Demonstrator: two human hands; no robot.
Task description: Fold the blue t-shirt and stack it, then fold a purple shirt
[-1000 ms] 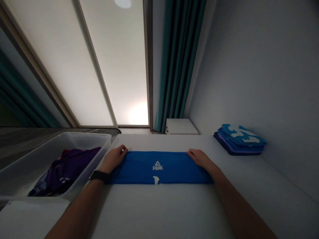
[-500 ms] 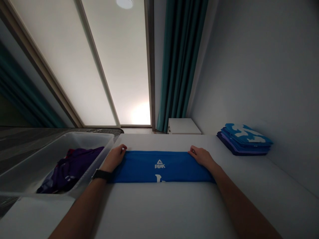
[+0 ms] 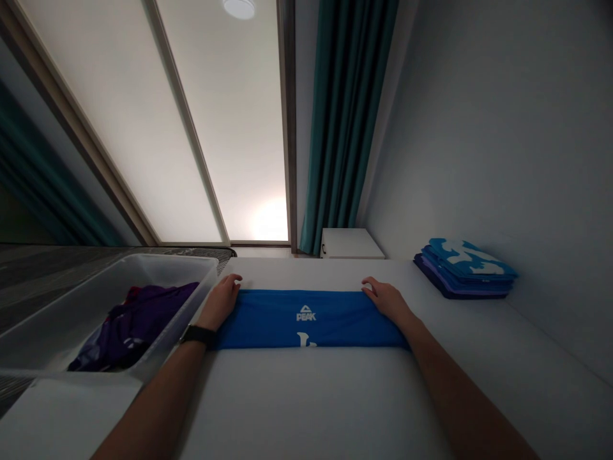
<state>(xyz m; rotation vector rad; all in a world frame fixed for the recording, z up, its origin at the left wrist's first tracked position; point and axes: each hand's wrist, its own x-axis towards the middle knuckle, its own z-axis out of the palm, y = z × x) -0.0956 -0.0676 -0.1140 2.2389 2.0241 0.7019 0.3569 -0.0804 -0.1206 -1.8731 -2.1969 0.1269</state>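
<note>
A blue garment (image 3: 268, 322), printed with a white PEAK logo, lies folded into a long flat strip on the white table (image 3: 311, 402). At the strip's far left corner is my left hand (image 3: 224, 300), a dark band on its wrist, with index finger and thumb parted. My right hand (image 3: 385, 299) rests by the far right corner, its finger and thumb apart too. Neither hand grips the cloth, though both lie over or against its ends. My forearms hide parts of the short edges.
On the left stands a translucent plastic bin (image 3: 165, 262) with crumpled purple clothing (image 3: 138, 322) inside. A stack of folded blue and purple garments (image 3: 467, 268) sits at the right, near the wall. Beyond the table are a white cabinet (image 3: 352, 243) and a teal curtain (image 3: 352, 128).
Both hands have loosened from the strip's far corners, their fingers lifting and parting from the thumbs. The strip stays folded in nearly the same place.
</note>
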